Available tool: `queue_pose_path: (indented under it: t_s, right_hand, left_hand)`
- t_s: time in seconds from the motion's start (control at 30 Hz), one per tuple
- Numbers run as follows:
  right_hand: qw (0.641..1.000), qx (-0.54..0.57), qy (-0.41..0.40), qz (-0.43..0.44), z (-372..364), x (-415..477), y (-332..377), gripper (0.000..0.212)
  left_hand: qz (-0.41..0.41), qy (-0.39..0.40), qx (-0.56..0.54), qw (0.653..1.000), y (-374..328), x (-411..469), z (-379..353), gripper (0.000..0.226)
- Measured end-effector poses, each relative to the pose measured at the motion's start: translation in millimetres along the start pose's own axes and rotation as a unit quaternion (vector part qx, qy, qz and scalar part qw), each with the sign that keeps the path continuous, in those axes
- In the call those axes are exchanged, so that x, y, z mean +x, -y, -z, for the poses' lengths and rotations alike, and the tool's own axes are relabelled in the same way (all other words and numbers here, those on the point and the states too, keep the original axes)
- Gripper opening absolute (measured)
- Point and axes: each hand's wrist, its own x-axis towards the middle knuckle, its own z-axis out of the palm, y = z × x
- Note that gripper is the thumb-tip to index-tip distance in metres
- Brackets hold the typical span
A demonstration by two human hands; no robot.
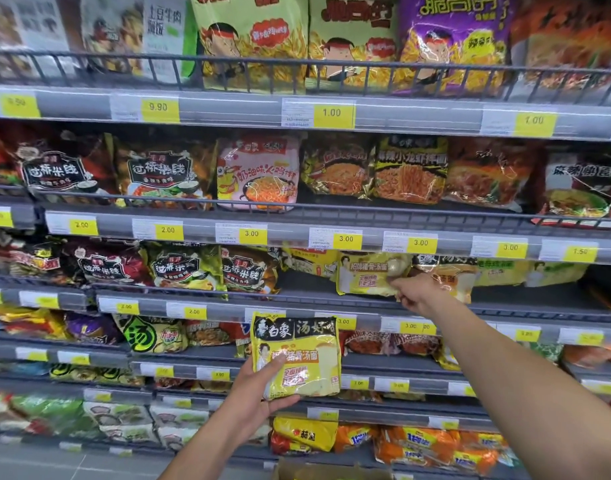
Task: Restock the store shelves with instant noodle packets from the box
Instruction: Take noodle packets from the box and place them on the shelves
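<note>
Above the box (331,472), the left hand (259,393) clasped a yellow packet (297,358), likely light and slippery, by its lower corner, while the right hand (414,292) pinched a second packet (362,275) on the shelf (297,298).

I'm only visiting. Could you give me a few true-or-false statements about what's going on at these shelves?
1. The left hand holds a yellow noodle packet. True.
2. The right hand hangs idle. False: it grips a shelved packet.
3. The price tag under the pink packet reads 3.00. True.
4. The cardboard box stands on the top shelf. False: it is at the bottom of the view.
</note>
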Motion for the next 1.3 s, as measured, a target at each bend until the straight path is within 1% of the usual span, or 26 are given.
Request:
queue_pose_path:
  t_s: [0.1,0.23,0.3,0.37,0.43,0.47,0.5,0.53,0.6,0.63,0.67,0.7,0.77,0.8,0.83,0.87,0.9,0.93,0.97,1.0,1.03,1.1,1.17,1.23,1.3]
  right_hand:
    - [0.999,0.02,-0.027,0.025,-8,2,-2,0.03]
    - [0.997,0.045,-0.05,0.047,-7,-4,-11,0.039]
    - [0.993,0.023,-0.07,0.087,-5,-20,-16,0.034]
    - [0.983,-0.028,-0.112,0.145,-5,-43,-22,0.027]
    - [0.97,-0.029,-0.15,0.19,-7,-69,-29,0.028]
    - [0.968,-0.032,-0.144,0.203,-9,-79,-35,0.03]
    - [0.971,-0.038,-0.112,0.207,-11,-87,-41,0.03]
    - [0.979,-0.051,-0.061,0.19,-13,-91,-49,0.028]
    - [0.986,-0.086,0.061,0.127,-15,-102,-60,0.026]
    - [0.984,-0.098,0.106,0.104,-14,-106,-63,0.026]
    - [0.982,-0.107,0.126,0.093,-12,-106,-66,0.024]
    - [0.982,-0.104,0.131,0.092,-9,-106,-67,0.02]
    - [0.986,-0.083,0.113,0.093,-3,-99,-66,0.016]
    - [0.989,-0.072,0.095,0.09,2,-94,-64,0.017]
    - [0.992,-0.063,0.076,0.084,6,-90,-61,0.019]
    - [0.994,-0.049,0.059,0.08,9,-84,-59,0.023]
    - [0.995,-0.04,0.041,0.082,12,-81,-55,0.027]
    - [0.995,-0.033,0.022,0.087,14,-77,-52,0.029]
    - [0.995,-0.03,0.001,0.09,16,-75,-48,0.03]
    - [0.995,-0.022,-0.019,0.096,18,-71,-44,0.027]
    - [0.994,-0.007,-0.036,0.101,19,-69,-40,0.025]
    - [0.992,0.026,-0.055,0.11,19,-63,-36,0.033]
    - [0.989,0.054,-0.056,0.122,16,-57,-35,0.046]
    - [0.988,0.045,-0.068,0.134,11,-53,-35,0.055]
    - [0.985,-0.002,-0.092,0.146,8,-50,-35,0.06]
  left_hand:
    - [-0.002,0.004,0.001,1.0,-1,-1,-4,0.109]
    - [0.003,0.02,0.003,1.0,-3,1,-13,0.111]
    - [-0.001,0.028,0.008,1.0,-3,5,-19,0.112]
    - [-0.003,0.042,0.015,0.999,-4,8,-26,0.112]
    - [-0.003,0.063,0.019,0.998,-4,14,-35,0.108]
    - [0.005,0.072,0.02,0.997,-5,15,-40,0.102]
    - [0.012,0.08,0.021,0.997,-5,18,-45,0.092]
    - [0.018,0.087,0.012,0.996,-7,22,-50,0.075]
    - [0.028,0.118,-0.023,0.992,-11,31,-61,0.052]
    - [0.034,0.128,-0.03,0.991,-13,37,-66,0.041]
    - [0.036,0.137,-0.021,0.99,-15,41,-73,0.036]
    - [0.036,0.139,-0.021,0.989,-17,46,-79,0.04]
    - [0.027,0.155,-0.003,0.988,-22,48,-96,0.048]
    - [0.02,0.165,0.018,0.986,-26,49,-104,0.045]
    - [0.008,0.171,0.06,0.983,-30,50,-111,0.043]
    - [-0.01,0.172,0.111,0.979,-35,52,-117,0.046]
    - [-0.04,0.166,0.199,0.965,-38,57,-123,0.048]
    - [-0.08,0.153,0.291,0.941,-41,65,-127,0.048]
    - [-0.12,0.132,0.376,0.909,-44,72,-130,0.048]
    - [-0.166,0.115,0.436,0.877,-46,77,-135,0.048]
    - [-0.203,0.102,0.473,0.851,-48,83,-138,0.052]
    - [-0.262,0.06,0.506,0.819,-48,90,-147,0.065]
    - [-0.305,0.013,0.526,0.794,-50,91,-155,0.063]
    - [-0.34,0.01,0.541,0.769,-48,91,-159,0.063]
    - [-0.373,0.036,0.559,0.739,-43,94,-159,0.063]
